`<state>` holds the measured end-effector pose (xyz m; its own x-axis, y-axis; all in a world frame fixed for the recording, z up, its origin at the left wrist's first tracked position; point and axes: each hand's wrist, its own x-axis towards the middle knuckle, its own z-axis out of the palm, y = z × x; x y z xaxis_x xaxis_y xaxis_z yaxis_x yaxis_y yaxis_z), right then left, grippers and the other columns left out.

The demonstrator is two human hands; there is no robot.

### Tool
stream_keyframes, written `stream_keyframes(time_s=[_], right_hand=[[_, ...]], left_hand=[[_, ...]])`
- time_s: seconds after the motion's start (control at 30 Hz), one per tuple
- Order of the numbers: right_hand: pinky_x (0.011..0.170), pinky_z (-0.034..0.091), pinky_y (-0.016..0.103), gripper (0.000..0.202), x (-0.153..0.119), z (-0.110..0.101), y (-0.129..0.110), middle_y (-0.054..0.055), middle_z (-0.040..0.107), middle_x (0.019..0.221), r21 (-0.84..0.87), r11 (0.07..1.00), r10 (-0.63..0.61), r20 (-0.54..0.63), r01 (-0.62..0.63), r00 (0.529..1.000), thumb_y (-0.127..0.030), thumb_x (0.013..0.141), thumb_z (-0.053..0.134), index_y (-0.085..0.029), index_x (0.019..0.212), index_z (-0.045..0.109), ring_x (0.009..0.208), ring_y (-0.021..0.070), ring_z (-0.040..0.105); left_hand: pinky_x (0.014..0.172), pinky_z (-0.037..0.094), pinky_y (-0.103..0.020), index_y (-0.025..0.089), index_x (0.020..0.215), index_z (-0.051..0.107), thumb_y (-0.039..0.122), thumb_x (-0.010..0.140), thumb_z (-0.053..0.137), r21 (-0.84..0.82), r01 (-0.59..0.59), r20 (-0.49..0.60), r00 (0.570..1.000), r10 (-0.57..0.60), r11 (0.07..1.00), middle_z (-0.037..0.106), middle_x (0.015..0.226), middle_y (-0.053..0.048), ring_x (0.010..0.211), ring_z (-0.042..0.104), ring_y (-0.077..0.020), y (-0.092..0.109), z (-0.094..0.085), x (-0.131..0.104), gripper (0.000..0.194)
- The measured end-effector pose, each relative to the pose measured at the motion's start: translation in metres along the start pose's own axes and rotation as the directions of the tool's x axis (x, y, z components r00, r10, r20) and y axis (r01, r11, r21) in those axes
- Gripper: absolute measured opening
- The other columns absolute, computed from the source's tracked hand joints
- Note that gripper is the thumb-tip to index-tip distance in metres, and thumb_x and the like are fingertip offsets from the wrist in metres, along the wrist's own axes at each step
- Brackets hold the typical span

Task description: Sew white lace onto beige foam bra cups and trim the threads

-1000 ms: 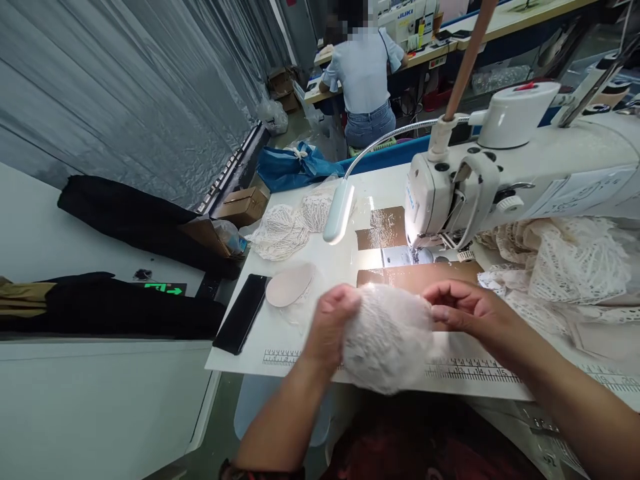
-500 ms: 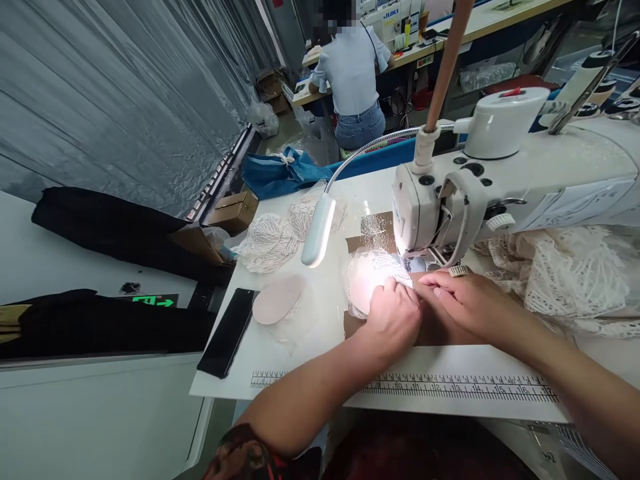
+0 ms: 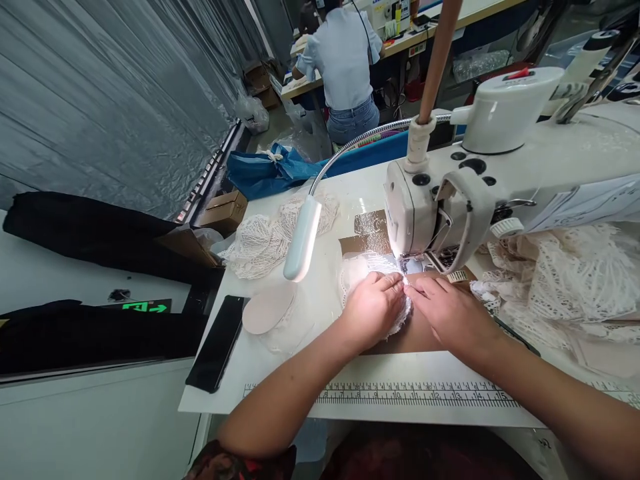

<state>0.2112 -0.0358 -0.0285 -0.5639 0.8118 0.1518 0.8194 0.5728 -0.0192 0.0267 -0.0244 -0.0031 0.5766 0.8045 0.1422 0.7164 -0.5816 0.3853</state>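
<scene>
A pale lace piece (image 3: pixel 355 268), rounded like a cup, lies beneath the needle area of the white sewing machine (image 3: pixel 407 217). My left hand (image 3: pixel 375 308) is closed on this lace, its curled fingers bunching the fabric just left of the presser foot. Fingertips almost meeting the left ones, my right hand (image 3: pixel 445 310) pinches the lace edge directly in front of the needle. Part of the lace shows below my left fingers; the rest is covered by that hand. Brown board (image 3: pixel 425 333) lies under both hands.
A lamp head (image 3: pixel 303 240) hangs left of the machine. Lace bundles (image 3: pixel 255 247) lie behind it, more lace (image 3: pixel 575 280) at right. A beige round pad (image 3: pixel 269 308) and a black phone (image 3: pixel 217 343) are at left. A person (image 3: pixel 345 67) sits ahead.
The lace piece has turned, and its edge now shows below my left hand. My right fingers have come in to the lace edge beside the left ones. The view has shifted slightly.
</scene>
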Motion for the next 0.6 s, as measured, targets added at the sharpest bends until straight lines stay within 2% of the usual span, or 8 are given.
stream_keyframes(time_s=[0.07,0.17,0.3,0.43,0.6], right_hand=[[0.065,0.048,0.034,0.052,0.004,-0.006,0.000,0.010,0.069,0.107,-0.022,1.000,0.010,0.045,-0.009,0.999,0.004,0.081,0.042,-0.016,0.123,0.066,0.080,0.0226,0.064],[0.057,0.047,0.032,0.051,0.012,-0.011,0.000,0.010,0.070,0.101,-0.056,0.996,0.067,0.071,-0.064,0.995,0.001,0.083,0.042,-0.018,0.123,0.067,0.072,0.0213,0.064],[0.046,0.041,0.030,0.052,0.016,-0.010,0.000,0.010,0.070,0.100,-0.087,0.992,0.095,0.033,-0.092,0.995,-0.002,0.081,0.044,-0.022,0.123,0.067,0.059,0.0177,0.058],[0.044,0.037,0.028,0.058,0.015,-0.008,0.000,0.010,0.070,0.098,-0.118,0.989,0.091,0.016,-0.088,0.996,0.001,0.077,0.044,-0.023,0.124,0.067,0.054,0.0150,0.053],[0.041,0.031,0.028,0.059,0.012,-0.006,0.001,0.009,0.069,0.098,-0.102,0.991,0.087,0.015,-0.085,0.996,0.001,0.075,0.045,-0.024,0.124,0.067,0.050,0.0133,0.048]], left_hand=[[0.085,0.054,-0.039,0.012,0.111,0.068,0.024,0.099,0.042,0.036,-0.037,-0.026,0.999,0.038,0.999,0.067,0.122,-0.014,0.094,0.062,-0.0229,-0.007,0.006,0.004,0.031],[0.087,0.055,-0.039,0.012,0.114,0.067,0.024,0.098,0.043,0.055,-0.076,-0.057,0.995,0.079,0.996,0.068,0.121,-0.014,0.098,0.062,-0.0235,-0.017,0.010,0.010,0.031],[0.087,0.055,-0.039,0.010,0.114,0.067,0.024,0.097,0.045,0.061,-0.115,-0.064,0.991,0.119,0.991,0.069,0.121,-0.014,0.099,0.063,-0.0233,-0.026,0.009,0.014,0.031],[0.083,0.055,-0.038,0.007,0.115,0.067,0.022,0.097,0.045,0.084,-0.153,-0.110,0.981,0.162,0.985,0.069,0.121,-0.014,0.095,0.064,-0.0230,-0.031,0.012,0.013,0.032],[0.083,0.055,-0.039,0.011,0.118,0.067,0.020,0.094,0.048,0.063,-0.120,-0.139,0.982,0.128,0.991,0.069,0.122,-0.013,0.094,0.064,-0.0227,-0.034,0.015,0.015,0.032]])
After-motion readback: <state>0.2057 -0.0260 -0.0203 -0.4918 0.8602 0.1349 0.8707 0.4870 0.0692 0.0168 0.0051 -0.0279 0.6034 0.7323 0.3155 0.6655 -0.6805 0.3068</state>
